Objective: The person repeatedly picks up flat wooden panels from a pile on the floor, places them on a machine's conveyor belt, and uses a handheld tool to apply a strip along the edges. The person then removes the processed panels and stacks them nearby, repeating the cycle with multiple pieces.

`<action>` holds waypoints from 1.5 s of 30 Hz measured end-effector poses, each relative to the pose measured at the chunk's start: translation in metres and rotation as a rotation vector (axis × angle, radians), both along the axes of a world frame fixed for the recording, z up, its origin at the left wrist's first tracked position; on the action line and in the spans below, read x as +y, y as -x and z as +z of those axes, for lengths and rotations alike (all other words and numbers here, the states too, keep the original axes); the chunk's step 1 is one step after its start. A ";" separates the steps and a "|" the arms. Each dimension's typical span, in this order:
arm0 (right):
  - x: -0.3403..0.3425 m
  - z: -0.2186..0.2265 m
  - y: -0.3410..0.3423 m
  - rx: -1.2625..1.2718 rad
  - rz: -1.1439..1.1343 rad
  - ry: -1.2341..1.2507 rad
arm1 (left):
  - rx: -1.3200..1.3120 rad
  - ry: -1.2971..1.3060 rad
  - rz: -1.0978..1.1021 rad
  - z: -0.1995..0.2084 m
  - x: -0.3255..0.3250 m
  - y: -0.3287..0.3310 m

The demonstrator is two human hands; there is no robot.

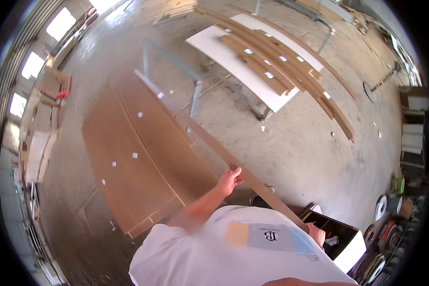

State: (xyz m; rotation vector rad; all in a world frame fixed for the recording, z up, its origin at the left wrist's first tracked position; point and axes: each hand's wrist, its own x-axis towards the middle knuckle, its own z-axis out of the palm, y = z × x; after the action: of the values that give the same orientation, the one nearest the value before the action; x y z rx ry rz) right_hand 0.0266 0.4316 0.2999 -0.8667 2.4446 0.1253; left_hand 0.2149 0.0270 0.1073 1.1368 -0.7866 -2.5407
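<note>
A long, narrow brown board (217, 148) with a white label near its far end slants across the view from the far left to my waist at the right. My left hand (230, 180) is closed around its edge partway along, thumb on top. Close to the board's near end, my right hand (316, 234) grips it too, its fingers partly hidden. Left of this strip lie wide brown panels (124, 143) with small white labels, some of their far edge blurred.
A table with a white top (207, 45) carries several brown strips (271, 59), some overhanging its near right side. A metal trestle (195, 95) stands beyond the panels. Near my right side is a dark open box (341, 233); round reels (380, 208) line the right edge.
</note>
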 end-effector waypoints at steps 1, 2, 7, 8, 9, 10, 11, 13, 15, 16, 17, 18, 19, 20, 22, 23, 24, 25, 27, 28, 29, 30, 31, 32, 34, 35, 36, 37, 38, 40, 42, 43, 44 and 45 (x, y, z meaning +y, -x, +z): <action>0.011 -0.002 0.013 -0.027 -0.033 -0.039 | 0.007 0.004 -0.013 0.009 0.011 0.012; 0.028 -0.010 0.028 -0.056 -0.098 0.003 | -0.011 0.020 -0.034 0.017 0.024 0.026; 0.089 -0.041 0.116 0.048 -0.028 0.138 | -0.008 0.062 -0.061 0.043 0.071 0.105; 0.095 -0.044 0.133 0.083 -0.022 0.188 | 0.011 0.095 -0.102 0.048 0.074 0.126; 0.098 -0.048 0.152 0.094 -0.045 0.187 | 0.029 0.128 -0.140 0.052 0.073 0.147; 0.101 -0.056 0.168 0.098 -0.061 0.186 | 0.042 0.162 -0.171 0.055 0.073 0.165; 0.102 -0.064 0.185 0.113 -0.062 0.203 | 0.033 0.172 -0.173 0.053 0.070 0.185; 0.099 -0.077 0.214 0.065 -0.120 0.214 | 0.029 0.200 -0.207 0.054 0.059 0.223; 0.085 -0.085 0.244 0.038 -0.151 0.223 | 0.047 0.227 -0.227 0.066 0.042 0.264; 0.079 -0.088 0.258 0.020 -0.163 0.219 | 0.039 0.232 -0.227 0.069 0.034 0.284; 0.072 -0.093 0.272 0.001 -0.176 0.215 | 0.031 0.238 -0.227 0.071 0.025 0.304; 0.063 -0.100 0.285 0.026 -0.185 0.234 | 0.023 0.243 -0.228 0.072 0.015 0.324; 0.054 -0.104 0.299 0.025 -0.198 0.223 | 0.040 0.252 -0.231 0.068 0.005 0.343; 0.044 -0.108 0.313 0.023 -0.211 0.212 | 0.057 0.261 -0.235 0.063 -0.006 0.362; 0.025 -0.109 0.336 0.034 -0.243 0.225 | 0.072 0.248 -0.251 0.040 -0.026 0.398; 0.013 -0.106 0.353 0.049 -0.259 0.238 | 0.082 0.238 -0.259 0.028 -0.040 0.424; 0.001 -0.105 0.369 0.046 -0.288 0.230 | 0.092 0.228 -0.268 0.017 -0.052 0.449; -0.009 -0.100 0.380 0.035 -0.318 0.212 | 0.103 0.222 -0.272 0.016 -0.059 0.471; -0.028 -0.088 0.408 0.044 -0.357 0.220 | 0.124 0.210 -0.282 0.015 -0.075 0.516; -0.036 -0.087 0.424 0.055 -0.350 0.221 | 0.113 0.194 -0.293 0.015 -0.085 0.537; -0.041 -0.088 0.438 0.066 -0.345 0.222 | 0.101 0.176 -0.305 0.016 -0.094 0.557; -0.047 -0.087 0.454 0.077 -0.341 0.221 | 0.090 0.158 -0.319 0.015 -0.103 0.580; -0.056 -0.081 0.469 0.077 -0.332 0.219 | 0.090 0.161 -0.302 0.011 -0.111 0.594; -0.068 -0.077 0.483 0.078 -0.336 0.228 | 0.076 0.145 -0.300 0.012 -0.118 0.610; -0.084 -0.079 0.512 0.078 -0.328 0.243 | 0.047 0.118 -0.291 0.012 -0.131 0.641; -0.087 -0.082 0.528 0.083 -0.322 0.245 | 0.038 0.124 -0.299 0.003 -0.140 0.656; -0.091 -0.085 0.545 0.086 -0.312 0.246 | 0.017 0.130 -0.302 -0.005 -0.149 0.669; -0.098 -0.085 0.563 0.088 -0.296 0.240 | 0.000 0.130 -0.307 -0.012 -0.157 0.687; -0.104 -0.083 0.579 0.083 -0.276 0.226 | -0.024 0.121 -0.307 -0.018 -0.159 0.699; -0.111 -0.087 0.613 0.048 -0.264 0.210 | -0.048 0.253 -0.399 -0.009 -0.171 0.731; -0.118 -0.099 0.648 -0.011 -0.282 0.205 | -0.129 0.267 -0.473 -0.017 -0.175 0.756; -0.123 -0.105 0.667 -0.050 -0.251 0.191 | -0.161 0.326 -0.482 -0.023 -0.179 0.761; -0.130 -0.114 0.686 -0.049 -0.228 0.183 | -0.194 0.384 -0.491 -0.028 -0.181 0.766; -0.133 -0.124 0.704 -0.048 -0.224 0.171 | -0.225 0.437 -0.519 -0.030 -0.179 0.774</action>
State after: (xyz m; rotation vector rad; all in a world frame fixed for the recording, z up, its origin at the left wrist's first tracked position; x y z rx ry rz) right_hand -0.6773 0.2986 0.1757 -0.6513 2.5142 -0.1857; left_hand -0.5594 -0.1522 0.0774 1.1897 -1.7930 -2.4273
